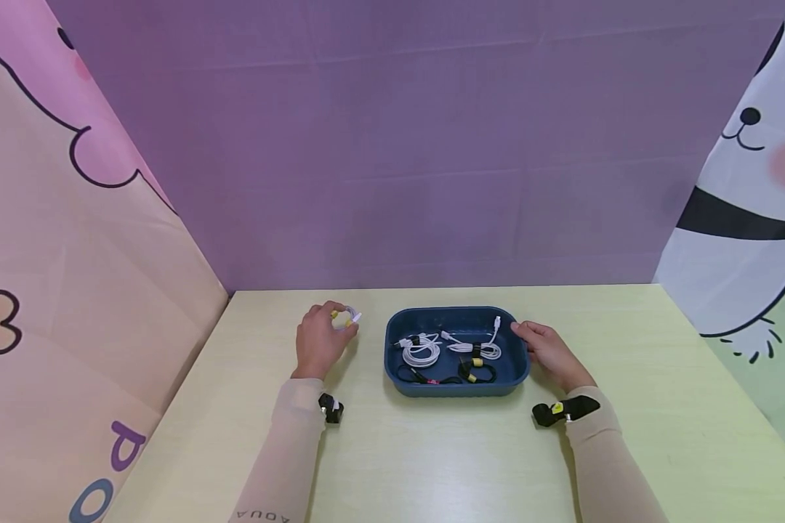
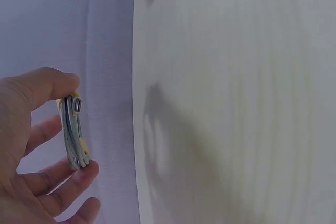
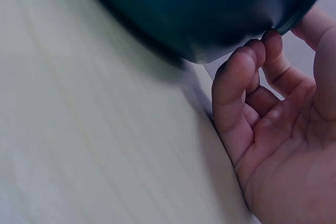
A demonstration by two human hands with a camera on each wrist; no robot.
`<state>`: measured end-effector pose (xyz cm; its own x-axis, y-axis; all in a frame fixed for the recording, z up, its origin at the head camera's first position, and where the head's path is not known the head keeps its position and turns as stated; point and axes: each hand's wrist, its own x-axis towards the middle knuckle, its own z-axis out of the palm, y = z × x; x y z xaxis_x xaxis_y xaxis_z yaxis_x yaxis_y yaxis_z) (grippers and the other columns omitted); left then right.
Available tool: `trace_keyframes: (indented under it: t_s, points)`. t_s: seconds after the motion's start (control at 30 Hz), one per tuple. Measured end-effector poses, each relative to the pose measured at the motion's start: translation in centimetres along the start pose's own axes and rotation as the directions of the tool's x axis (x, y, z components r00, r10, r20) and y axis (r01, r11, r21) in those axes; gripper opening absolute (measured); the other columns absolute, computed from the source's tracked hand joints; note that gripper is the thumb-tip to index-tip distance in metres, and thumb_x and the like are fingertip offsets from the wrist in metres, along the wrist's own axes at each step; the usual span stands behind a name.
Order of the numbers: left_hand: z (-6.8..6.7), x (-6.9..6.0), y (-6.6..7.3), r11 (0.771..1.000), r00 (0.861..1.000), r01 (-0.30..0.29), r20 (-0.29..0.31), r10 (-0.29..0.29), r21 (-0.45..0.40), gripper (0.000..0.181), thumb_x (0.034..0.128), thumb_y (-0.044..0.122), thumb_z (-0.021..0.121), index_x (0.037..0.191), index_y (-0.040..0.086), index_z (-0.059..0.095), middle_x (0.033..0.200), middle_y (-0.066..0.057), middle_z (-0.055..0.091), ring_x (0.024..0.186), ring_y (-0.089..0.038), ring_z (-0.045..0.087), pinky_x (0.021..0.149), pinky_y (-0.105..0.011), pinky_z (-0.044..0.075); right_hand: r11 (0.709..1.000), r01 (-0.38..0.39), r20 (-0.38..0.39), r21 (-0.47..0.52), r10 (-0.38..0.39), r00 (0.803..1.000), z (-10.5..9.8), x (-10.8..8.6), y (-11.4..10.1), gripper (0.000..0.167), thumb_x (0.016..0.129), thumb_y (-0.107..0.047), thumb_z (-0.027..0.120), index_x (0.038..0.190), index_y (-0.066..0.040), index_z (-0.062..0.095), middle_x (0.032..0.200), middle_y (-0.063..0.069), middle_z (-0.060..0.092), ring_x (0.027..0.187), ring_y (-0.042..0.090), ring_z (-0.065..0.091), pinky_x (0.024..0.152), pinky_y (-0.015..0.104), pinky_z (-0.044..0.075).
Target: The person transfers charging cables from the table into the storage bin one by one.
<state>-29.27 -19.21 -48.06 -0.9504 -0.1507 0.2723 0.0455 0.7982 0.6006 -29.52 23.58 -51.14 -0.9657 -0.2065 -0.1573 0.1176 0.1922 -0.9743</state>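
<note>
My left hand (image 1: 320,340) pinches a small coiled white cable (image 2: 72,132) with yellow ties, held above the table to the left of a dark blue tray (image 1: 458,390). A metal plug end of this cable shows near the thumb in the left wrist view. At the tray's right end, my right hand (image 1: 549,352) grips the rim between thumb and fingers. Inside the tray lie two coiled white cables, one at the left (image 1: 421,351) and another at the right (image 1: 480,349), each with a black tie. In front of them lie a black cable (image 1: 419,376) and a black coil with yellow ties (image 1: 477,371).
The pale wooden table (image 1: 445,465) carries the tray near its back edge. A purple cloth (image 1: 392,145) hangs behind it, and printed cloths stand along the left (image 1: 91,290) and right (image 1: 746,276) sides.
</note>
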Motion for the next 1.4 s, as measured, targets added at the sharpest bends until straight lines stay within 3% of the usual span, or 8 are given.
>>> trace_keyframes:
  t_s: [0.37, 1.4]
  points:
    - [-0.2, 0.0, 0.5, 0.997, 1.0, 0.008, -0.024, -0.01, -0.076, 0.042, 0.0863, 0.03, 0.081, 0.122, 0.01, 0.07, 0.119, -0.019, 0.067, 0.1, -0.031, 0.058, 0.083, -0.046, 0.049, 1.0, -0.003, -0.005, 0.0, 0.003, 1.0, 0.1, 0.0, 0.0, 0.035, 0.104, -0.046, 0.055, 0.089, -0.015, 0.06, 0.085, -0.008, 0.056, 0.082, 0.007, 0.059, 0.077, 0.023, 0.052]
    - [-0.4, -0.3, 1.4, 0.984, 0.995, -0.072, -0.077, 0.06, -0.165, 0.043, 0.0847, 0.029, 0.083, 0.121, 0.008, 0.071, 0.124, -0.015, 0.067, 0.116, -0.035, 0.061, 0.1, -0.052, 0.047, 1.0, -0.005, 0.003, 0.014, 0.004, 1.0, 0.0, 0.0, -0.2, 0.033, 0.106, -0.042, 0.054, 0.093, -0.013, 0.063, 0.089, -0.009, 0.059, 0.085, 0.007, 0.06, 0.08, 0.023, 0.053]
